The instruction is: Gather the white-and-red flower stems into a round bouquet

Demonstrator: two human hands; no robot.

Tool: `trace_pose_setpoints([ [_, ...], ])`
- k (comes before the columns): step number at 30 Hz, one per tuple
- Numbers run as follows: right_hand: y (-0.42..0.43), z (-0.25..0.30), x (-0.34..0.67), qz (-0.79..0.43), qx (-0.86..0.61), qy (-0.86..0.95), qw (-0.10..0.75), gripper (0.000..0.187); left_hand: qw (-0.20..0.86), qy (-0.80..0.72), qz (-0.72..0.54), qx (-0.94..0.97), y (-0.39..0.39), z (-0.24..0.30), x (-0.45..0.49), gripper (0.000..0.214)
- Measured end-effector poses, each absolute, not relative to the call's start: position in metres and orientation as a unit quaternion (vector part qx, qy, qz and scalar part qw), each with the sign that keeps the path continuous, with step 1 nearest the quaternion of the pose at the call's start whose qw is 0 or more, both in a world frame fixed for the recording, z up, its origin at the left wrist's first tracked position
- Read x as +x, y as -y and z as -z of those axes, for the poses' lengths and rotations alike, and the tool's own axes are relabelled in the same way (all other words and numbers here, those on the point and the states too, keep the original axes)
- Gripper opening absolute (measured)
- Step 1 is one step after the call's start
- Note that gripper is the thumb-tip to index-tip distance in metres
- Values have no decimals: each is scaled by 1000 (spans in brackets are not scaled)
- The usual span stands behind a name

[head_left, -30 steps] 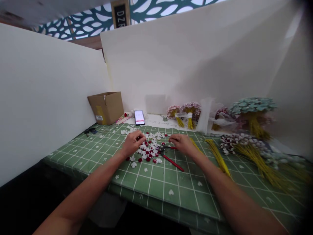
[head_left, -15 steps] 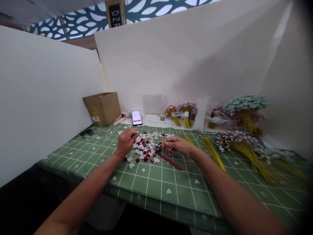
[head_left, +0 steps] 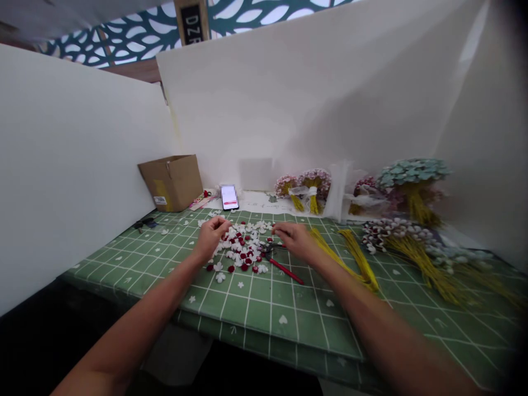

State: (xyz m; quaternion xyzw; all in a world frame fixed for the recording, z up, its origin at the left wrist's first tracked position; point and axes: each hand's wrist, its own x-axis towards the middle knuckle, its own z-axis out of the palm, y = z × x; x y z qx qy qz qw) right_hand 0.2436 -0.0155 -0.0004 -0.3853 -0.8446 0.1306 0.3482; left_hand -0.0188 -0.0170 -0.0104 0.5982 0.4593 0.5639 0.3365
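My left hand point(head_left: 211, 237) is held over the left side of a loose pile of white flower pieces point(head_left: 235, 256) and dark red round pieces point(head_left: 244, 267). Its fingertips are pinched together; whatever they hold is too small to make out. On the pile's right side my right hand point(head_left: 296, 240) hovers with thumb and fingers pinched, and I cannot make out what is in them. Just below it, red-handled pliers point(head_left: 285, 270) lie on the green checked tablecloth point(head_left: 264, 308), their jaws beside the pile.
To the right lie yellow stem bundles point(head_left: 358, 258) and a bunch of white and dark red buds point(head_left: 396, 234). Behind stand pink bouquets point(head_left: 314, 184) and a pale blue bouquet point(head_left: 414, 173). A phone point(head_left: 229, 197) leans at the back near a cardboard box point(head_left: 175, 184).
My right hand has lifted up and away from the pliers, so more of them shows. The left hand has shifted slightly, still pinched.
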Motion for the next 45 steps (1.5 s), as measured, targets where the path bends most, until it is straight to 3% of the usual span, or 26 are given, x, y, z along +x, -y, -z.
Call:
trace_pose_setpoints([
  [2,10,7,244,-178,-367,857,315,31,222,-441,-576,651,21,6,-19,19],
  [4,4,13,246,-209,-357,862,292,32,184,-420,-567,684,24,3,-19,19],
  [10,-3,12,250,-174,-389,846,321,22,293,-417,-542,669,21,9,-17,20],
  [16,21,-4,241,-93,-411,833,359,23,512,-397,-574,501,14,14,-18,25],
  [20,26,-2,230,-130,-403,834,355,19,496,-394,-610,476,12,15,-20,26],
  [26,15,8,231,-281,-366,826,324,30,462,-371,-631,501,13,12,-19,26],
  [30,16,7,232,-313,-356,826,305,32,444,-378,-632,510,13,13,-19,25],
  [40,32,8,220,-126,-382,857,322,23,445,-391,-655,469,7,25,-19,25],
  [45,36,18,214,-104,-379,868,305,25,464,-368,-677,438,9,23,-16,28],
])
